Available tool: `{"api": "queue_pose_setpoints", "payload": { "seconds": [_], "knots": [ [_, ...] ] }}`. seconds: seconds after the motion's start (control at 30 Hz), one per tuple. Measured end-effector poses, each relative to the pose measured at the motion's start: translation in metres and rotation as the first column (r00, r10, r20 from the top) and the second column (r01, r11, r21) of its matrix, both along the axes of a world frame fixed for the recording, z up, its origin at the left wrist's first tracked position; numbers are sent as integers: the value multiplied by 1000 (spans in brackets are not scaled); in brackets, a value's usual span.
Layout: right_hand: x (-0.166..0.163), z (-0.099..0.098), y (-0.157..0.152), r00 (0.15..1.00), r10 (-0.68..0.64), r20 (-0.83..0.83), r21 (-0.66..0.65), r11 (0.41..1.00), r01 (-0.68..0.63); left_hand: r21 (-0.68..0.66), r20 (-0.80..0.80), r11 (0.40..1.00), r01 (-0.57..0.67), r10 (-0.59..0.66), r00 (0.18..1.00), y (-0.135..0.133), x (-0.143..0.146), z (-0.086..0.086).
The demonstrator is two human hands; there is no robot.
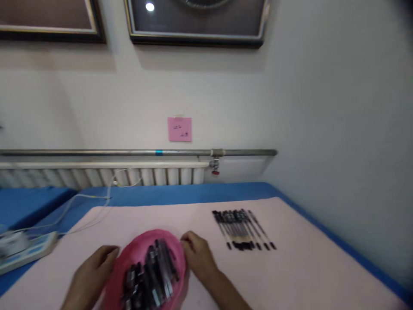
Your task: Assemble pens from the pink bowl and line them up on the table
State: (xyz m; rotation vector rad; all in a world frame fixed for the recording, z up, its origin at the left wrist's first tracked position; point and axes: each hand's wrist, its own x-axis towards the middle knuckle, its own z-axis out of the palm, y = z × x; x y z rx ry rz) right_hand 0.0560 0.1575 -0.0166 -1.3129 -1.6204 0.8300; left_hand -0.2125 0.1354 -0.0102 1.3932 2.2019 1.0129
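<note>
Pale walls (322,107) stood behind our table, where a pink cloth (306,258) lay over a blue cover (193,193), and a radiator (161,175) ran below a metal pipe (80,152). At the near side of the cloth we had the pink basket (142,244) between our hands, with a heap of pens (158,271) inside. Our right hand (198,252) was closed on the right of the rim; our left hand (95,271) was at the left side with fingers curled, against the rim or just beside it, and blur kept us from telling whether it gripped.

Good handling, as we judged it, called for an equal hold on both sides and a level basket: the heap looked loose, and a tilt could have sent it sliding. Our fingers belonged on the rim, clear of the contents. We also had reason to keep our right forearm (222,284) tucked in, since a row of pens (238,228) lay neatly side by side farther right, and a careless sweep could have scattered it.
</note>
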Motion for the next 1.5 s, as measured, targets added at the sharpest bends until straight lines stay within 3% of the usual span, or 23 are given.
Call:
{"api": "queue_pose_setpoints", "payload": {
  "seconds": [0.07, 0.17, 0.57, 0.77, 0.93, 1.17, 1.33, 1.5],
  "knots": [
    [2, 1, 1, 999, 51, -20, -34, 998, -52, -54, 86, 997, 50, -45, 995, -6, 13, 17],
    [4, 1, 4, 991, 124, -56, -50, 991, -127, -44, 88, 997, 71, -66, 994, -8, 25, 28],
    [-4, 3, -5, 983, 87, 165, -15, 996, -86, -83, -15, 972, 218, -220, 975, -15, 52, 34],
    [-4, 7, -10, 978, 58, 202, -32, 998, -53, -203, -95, 944, 261, -284, 954, -17, 71, 31],
    [-3, 5, -12, 970, 48, 237, -24, 999, -44, -391, -283, 882, 262, -386, 878, -22, 90, 28],
    [0, 3, -15, 952, -53, 301, 8, 999, 53, -433, -232, 839, 329, -457, 859, -14, 78, 12],
    [0, 5, -17, 952, -42, 304, 6, 999, 42, -369, -158, 878, 304, -382, 911, -12, 69, 20],
    [0, 2, -13, 966, 22, 257, -2, 1000, -22, -145, 16, 978, 153, -153, 988, -15, 57, 38]
  ]
}}
